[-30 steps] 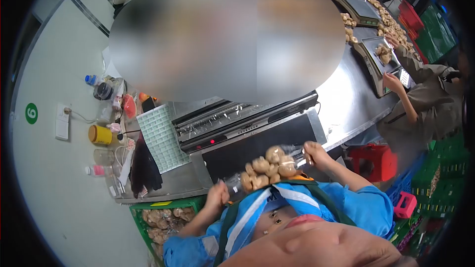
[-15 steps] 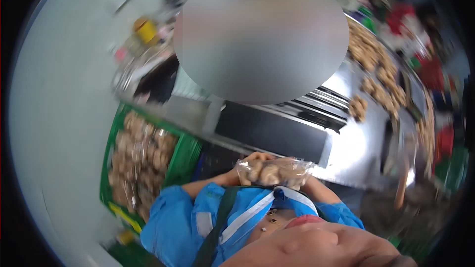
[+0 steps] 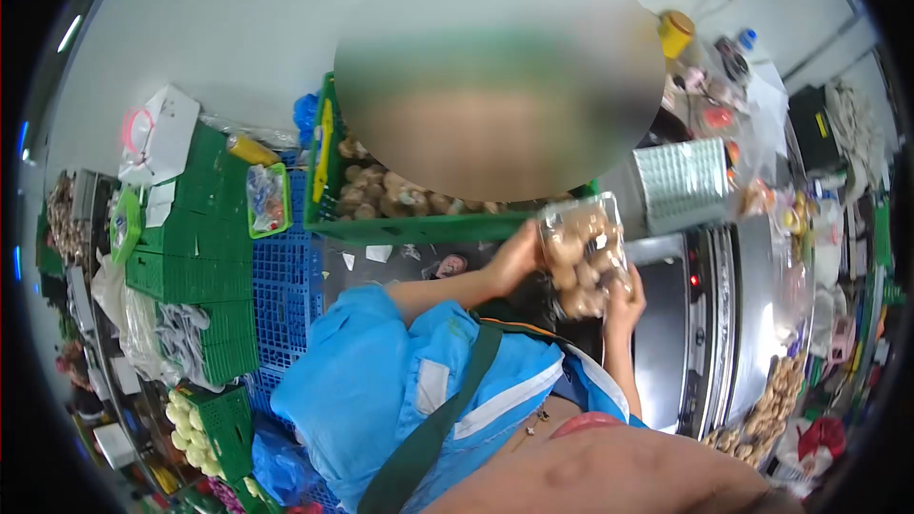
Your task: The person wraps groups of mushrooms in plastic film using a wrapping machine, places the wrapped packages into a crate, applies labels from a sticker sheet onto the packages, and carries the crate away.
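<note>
Between my two hands is a plastic-wrapped pack of brown mushrooms point(image 3: 584, 257), tilted with its clear face toward me. My left hand point(image 3: 517, 257) grips its left side, and my right hand point(image 3: 624, 302) grips the lower right edge. Just beyond the pack stands a green crate point(image 3: 428, 228) holding more brown mushroom packs. A blurred oval hides much of that crate's middle and far side.
Right of me are a wrapping machine point(image 3: 700, 305) and a pale ribbed tray point(image 3: 681, 181), with loose mushrooms point(image 3: 776, 400) farther along. Stacked green crates point(image 3: 195, 219) and a blue crate stack point(image 3: 283, 295) stand at left. White vegetables point(image 3: 188, 428) fill a crate at lower left.
My view has swung left, so the green crate moved from the left side to in front of me. Both hands raised the mushroom pack away from my chest and turned it.
</note>
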Motion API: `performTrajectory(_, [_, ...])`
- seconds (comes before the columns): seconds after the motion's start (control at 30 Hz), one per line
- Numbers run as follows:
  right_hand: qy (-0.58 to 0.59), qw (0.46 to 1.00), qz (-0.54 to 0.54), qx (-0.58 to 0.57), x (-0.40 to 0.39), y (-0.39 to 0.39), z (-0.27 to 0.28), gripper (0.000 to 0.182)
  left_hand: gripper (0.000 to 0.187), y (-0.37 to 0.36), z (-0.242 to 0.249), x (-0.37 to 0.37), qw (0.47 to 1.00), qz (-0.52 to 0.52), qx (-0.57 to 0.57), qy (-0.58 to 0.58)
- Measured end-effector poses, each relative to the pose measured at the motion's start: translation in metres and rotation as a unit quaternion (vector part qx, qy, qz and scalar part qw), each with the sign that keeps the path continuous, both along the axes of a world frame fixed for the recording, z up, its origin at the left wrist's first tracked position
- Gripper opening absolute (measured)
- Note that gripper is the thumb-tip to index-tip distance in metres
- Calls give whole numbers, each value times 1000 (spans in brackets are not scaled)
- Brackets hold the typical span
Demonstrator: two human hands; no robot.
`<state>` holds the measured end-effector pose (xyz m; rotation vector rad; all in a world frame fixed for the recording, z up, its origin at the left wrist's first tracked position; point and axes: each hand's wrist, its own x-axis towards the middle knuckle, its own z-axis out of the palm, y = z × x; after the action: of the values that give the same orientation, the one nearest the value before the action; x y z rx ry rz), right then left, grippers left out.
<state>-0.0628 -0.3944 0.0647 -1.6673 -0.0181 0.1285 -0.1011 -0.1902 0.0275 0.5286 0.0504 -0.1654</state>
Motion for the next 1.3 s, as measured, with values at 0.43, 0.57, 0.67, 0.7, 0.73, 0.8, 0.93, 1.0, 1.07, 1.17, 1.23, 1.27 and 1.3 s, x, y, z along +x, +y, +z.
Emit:
performTrajectory(0.43, [107, 937, 327, 59, 11, 255, -56, 37, 74, 469, -74, 22, 568, 355, 687, 282])
performTrajectory(0.57, [178, 952, 234, 85, -10, 223, -64, 31, 59, 489, -123, 45, 478, 332, 765, 275])
performTrajectory(0.67, [189, 968, 134, 94, -28, 194, -71, 29, 37, 484, -106, 32, 138, 216, 965, 56])
performTrajectory(0.7, [182, 974, 125, 57, -33, 183, -73, 28, 25, 500, -139, 36, 74, 240, 968, 31])
performTrajectory(0.73, [180, 978, 102, 18, -41, 168, -73, 27, 24, 492, -130, 42, 397, 347, 848, 48])
performTrajectory(0.8, [154, 986, 36, -45, -57, 142, -60, 28, 26, 472, -101, 50, 502, 353, 787, 65])
performTrajectory(0.93, [93, 976, -175, -94, -105, 55, -64, 26, 39, 352, -19, 104, 387, 447, 806, 31])
performTrajectory(1.0, [72, 948, -287, -114, -131, 2, -60, 23, 30, 271, -19, 149, 527, 400, 745, -85])
performTrajectory(1.07, [12, 894, -418, -162, -159, -63, -57, 22, 23, 146, -4, 164, 697, 186, 672, -170])
performTrajectory(1.17, [-24, 806, -586, -75, -209, -184, -52, 26, 14, -70, 16, 123, 784, -65, 510, -347])
performTrajectory(1.23, [-47, 768, -636, -59, -238, -280, -56, 30, 17, -207, 44, 63, 770, -234, 409, -431])
performTrajectory(1.27, [-46, 756, -649, -73, -245, -330, -53, 33, 22, -268, 55, 35, 712, -303, 382, -505])
performTrajectory(1.3, [-48, 759, -645, -73, -243, -379, -54, 33, 28, -330, 58, 5, 712, -357, 329, -508])
